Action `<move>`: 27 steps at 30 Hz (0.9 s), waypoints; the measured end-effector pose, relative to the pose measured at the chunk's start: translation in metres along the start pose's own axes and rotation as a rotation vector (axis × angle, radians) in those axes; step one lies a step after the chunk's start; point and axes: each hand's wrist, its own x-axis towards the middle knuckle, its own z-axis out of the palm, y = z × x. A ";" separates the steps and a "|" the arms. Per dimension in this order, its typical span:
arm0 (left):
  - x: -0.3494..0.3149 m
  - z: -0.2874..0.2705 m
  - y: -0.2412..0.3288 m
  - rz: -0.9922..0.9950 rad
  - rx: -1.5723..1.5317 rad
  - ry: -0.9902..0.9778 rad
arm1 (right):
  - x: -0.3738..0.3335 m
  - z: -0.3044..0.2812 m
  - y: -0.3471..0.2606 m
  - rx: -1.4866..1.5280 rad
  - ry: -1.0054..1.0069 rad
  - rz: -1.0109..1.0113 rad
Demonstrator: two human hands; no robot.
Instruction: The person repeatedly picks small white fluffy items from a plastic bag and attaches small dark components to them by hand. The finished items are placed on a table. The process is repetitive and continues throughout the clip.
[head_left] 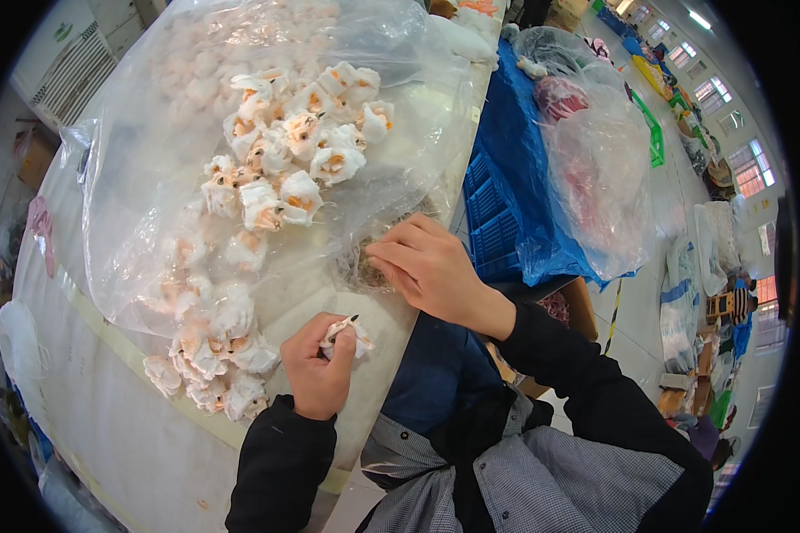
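Note:
My left hand [318, 366] is closed around a small white fluffy figure [359, 341] with a dark pointed tip, held just above the table near its front edge. Further right, my right hand [431, 271] has its thumb and fingers pinched together at a small heap of thin brown strands [364, 266] by a clear plastic bag. Whatever lies between those fingertips is too small to tell. Many similar white fluffy figures with orange patches form a pile [302, 147] on the plastic. Another cluster [222, 355] sits left of my left hand.
A large clear plastic bag [142, 191] spreads over the pale table [142, 444], with more white pieces under it. Right of the table stand blue crates [493, 213] and a clear bag [604, 169] with pink contents. A cardboard box [582, 306] is below my right arm.

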 end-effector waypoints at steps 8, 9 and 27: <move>0.001 0.000 -0.001 0.041 0.026 -0.028 | -0.019 -0.010 -0.040 1.228 -0.257 0.791; 0.000 0.001 0.000 0.054 0.023 -0.032 | -0.021 -0.009 -0.042 1.326 -0.282 0.816; 0.003 0.000 0.003 0.116 0.288 -0.061 | -0.017 -0.005 -0.040 0.747 -0.341 0.493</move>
